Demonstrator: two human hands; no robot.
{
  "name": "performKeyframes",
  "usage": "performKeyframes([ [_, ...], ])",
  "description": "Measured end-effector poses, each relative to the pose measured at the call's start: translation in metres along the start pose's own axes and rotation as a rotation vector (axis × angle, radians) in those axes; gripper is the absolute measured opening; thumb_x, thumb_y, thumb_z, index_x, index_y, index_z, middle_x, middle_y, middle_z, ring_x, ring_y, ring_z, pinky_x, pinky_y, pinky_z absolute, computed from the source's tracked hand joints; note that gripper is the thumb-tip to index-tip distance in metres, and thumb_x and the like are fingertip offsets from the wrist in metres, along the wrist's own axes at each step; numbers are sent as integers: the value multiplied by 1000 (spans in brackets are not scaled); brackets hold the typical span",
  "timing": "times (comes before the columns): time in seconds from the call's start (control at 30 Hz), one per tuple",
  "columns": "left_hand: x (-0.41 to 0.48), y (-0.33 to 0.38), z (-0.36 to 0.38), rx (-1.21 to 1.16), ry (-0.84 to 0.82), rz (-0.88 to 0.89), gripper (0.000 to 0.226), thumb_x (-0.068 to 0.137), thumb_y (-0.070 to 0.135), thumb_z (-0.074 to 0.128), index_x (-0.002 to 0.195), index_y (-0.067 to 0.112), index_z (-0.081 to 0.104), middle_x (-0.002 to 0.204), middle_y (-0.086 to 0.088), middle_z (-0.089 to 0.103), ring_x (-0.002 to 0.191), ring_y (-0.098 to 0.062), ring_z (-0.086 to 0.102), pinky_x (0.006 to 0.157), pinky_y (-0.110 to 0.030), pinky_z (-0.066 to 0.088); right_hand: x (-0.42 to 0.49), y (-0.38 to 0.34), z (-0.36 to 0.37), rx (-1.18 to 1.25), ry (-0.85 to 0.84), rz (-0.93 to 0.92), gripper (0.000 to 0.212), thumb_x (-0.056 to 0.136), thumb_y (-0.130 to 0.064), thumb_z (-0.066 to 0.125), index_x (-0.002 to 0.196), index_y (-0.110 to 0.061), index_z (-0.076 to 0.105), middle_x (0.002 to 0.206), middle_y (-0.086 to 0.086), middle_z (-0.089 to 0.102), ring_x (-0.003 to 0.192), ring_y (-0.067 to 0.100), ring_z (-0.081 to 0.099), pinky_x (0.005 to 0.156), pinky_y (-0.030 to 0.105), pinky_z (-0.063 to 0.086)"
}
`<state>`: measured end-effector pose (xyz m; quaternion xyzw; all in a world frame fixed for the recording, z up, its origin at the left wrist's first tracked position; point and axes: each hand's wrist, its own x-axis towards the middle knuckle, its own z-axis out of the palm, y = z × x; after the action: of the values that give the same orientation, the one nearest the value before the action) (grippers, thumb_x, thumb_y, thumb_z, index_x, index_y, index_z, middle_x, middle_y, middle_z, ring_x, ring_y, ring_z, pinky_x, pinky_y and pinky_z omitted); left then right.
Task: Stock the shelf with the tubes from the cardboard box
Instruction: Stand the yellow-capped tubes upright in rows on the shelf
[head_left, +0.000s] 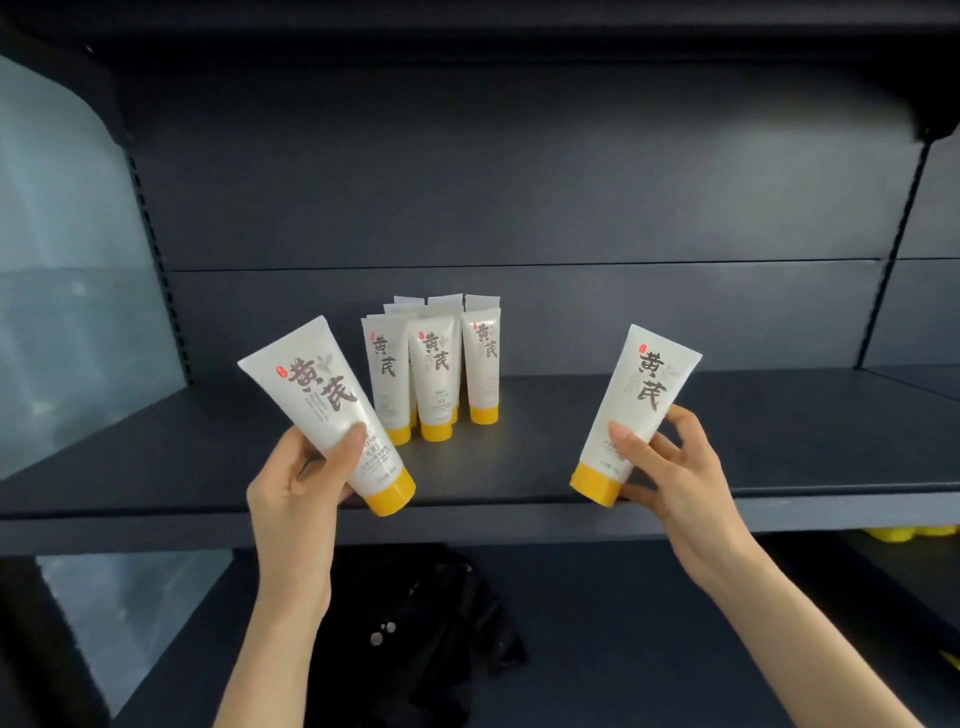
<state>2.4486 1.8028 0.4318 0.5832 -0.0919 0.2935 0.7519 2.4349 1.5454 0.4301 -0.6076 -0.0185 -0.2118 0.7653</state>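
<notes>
Dim, even light; glare on left panel (62, 249); wide-angle bending at edges; slight softness.

A: Legible marking on the left tube (332, 400)?
B: "黄芪" in large dark brush characters. The red seal (281, 371) beside it is unreadable.
A: And the right tube (636, 400), the standing tubes (434, 374)?
B: Same "黄芪". Small print illegible.

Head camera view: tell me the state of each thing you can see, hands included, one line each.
left hand: grips a tube low on its body.
left tube: held, top tilted left, yellow cap down.
right hand: pinches a tube near its cap.
right tube: held, top tilted right, yellow cap down.
standing tubes: upright on their yellow caps, clustered in rows.
shelf: bears the cluster near its middle.
</notes>
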Motion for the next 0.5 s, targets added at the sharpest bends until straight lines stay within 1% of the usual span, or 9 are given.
performKeyframes([
  [0.13, 14, -7, -21, 39, -68, -24, 18, 85, 12, 63, 101, 20, 66, 91, 8, 72, 87, -8, 68, 70, -26, 58, 16, 10, 35, -74, 31, -35, 37, 86, -14, 67, 118, -18, 49, 106, 1, 70, 89, 16, 70, 64, 29, 57],
  [0.23, 22, -7, -35, 56, -88, -30, 17, 83, 14, 64, 98, 23, 66, 92, 9, 72, 89, -10, 68, 73, -28, 59, 33, 18, 60, -149, 12, -62, 37, 85, -14, 68, 115, -20, 47, 108, 3, 68, 91, 18, 69, 72, 33, 58],
  [0.37, 29, -6, -52, 59, -102, -34, 18, 81, 14, 64, 96, 23, 66, 93, 9, 72, 89, -9, 68, 72, -30, 59, 59, 35, 89, -288, -16, -85, 39, 84, -15, 71, 114, -21, 46, 109, 4, 66, 91, 18, 68, 75, 36, 58],
  [0.43, 31, -5, -57, 56, -107, -33, 18, 81, 14, 64, 96, 23, 65, 92, 10, 72, 89, -9, 68, 71, -27, 59, 70, 43, 99, -368, -21, -94, 40, 84, -16, 71, 114, -22, 45, 112, 1, 63, 94, 16, 65, 78, 34, 57],
  [0.5, 32, -5, -62, 56, -112, -34, 18, 80, 15, 65, 96, 24, 65, 91, 11, 72, 88, -8, 68, 70, -24, 58, 78, 49, 107, -412, -20, -95, 40, 85, -15, 70, 114, -22, 43, 112, -1, 61, 96, 14, 63, 77, 27, 54],
])
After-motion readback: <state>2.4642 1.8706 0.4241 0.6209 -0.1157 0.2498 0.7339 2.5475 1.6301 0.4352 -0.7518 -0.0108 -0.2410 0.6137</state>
